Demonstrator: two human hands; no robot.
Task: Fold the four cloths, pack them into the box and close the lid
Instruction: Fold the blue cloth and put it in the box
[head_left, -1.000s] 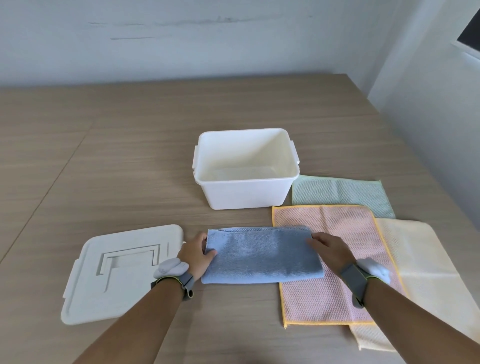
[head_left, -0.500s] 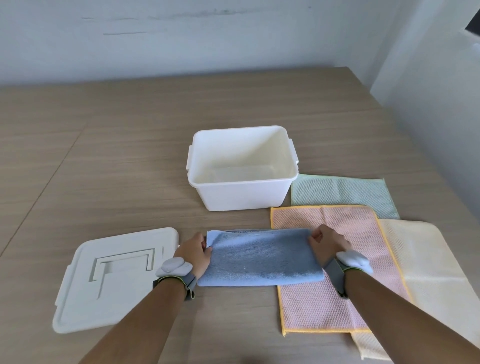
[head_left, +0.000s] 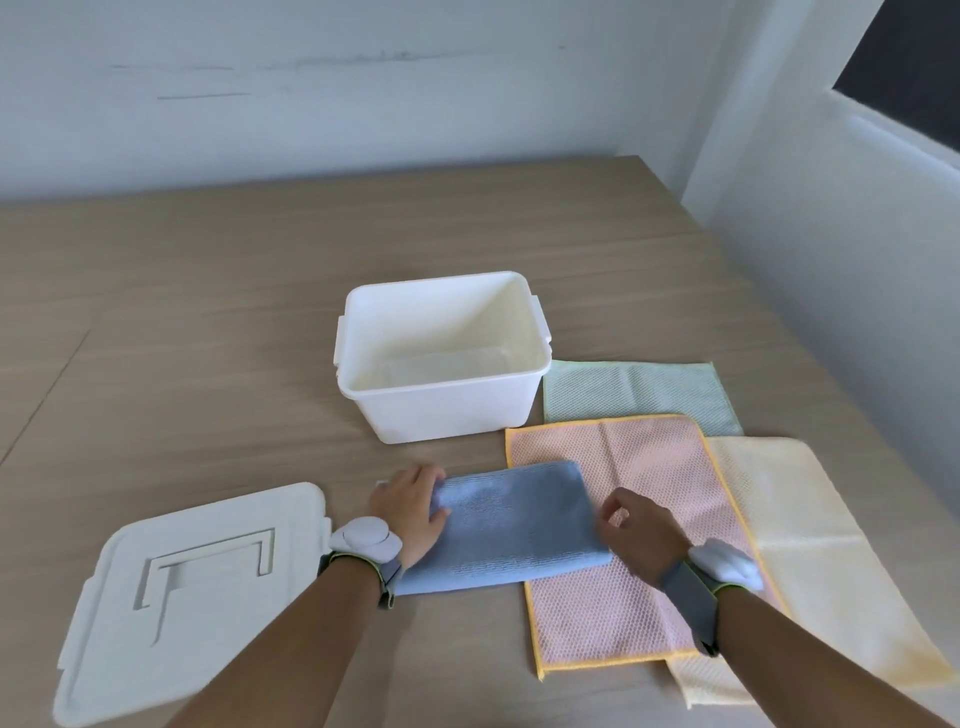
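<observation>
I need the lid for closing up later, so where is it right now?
In the head view the white lid lies flat on the table at lower left, beside the left hand and well apart from the open box.

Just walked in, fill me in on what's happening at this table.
A person is folding a blue cloth on a wooden table, the left hand on its left end and the right hand at its right edge. The pink cloth, green cloth and yellow cloth lie flat and unfolded to the right. The white box is open with nothing inside, and its lid lies on the table at the left.
</observation>
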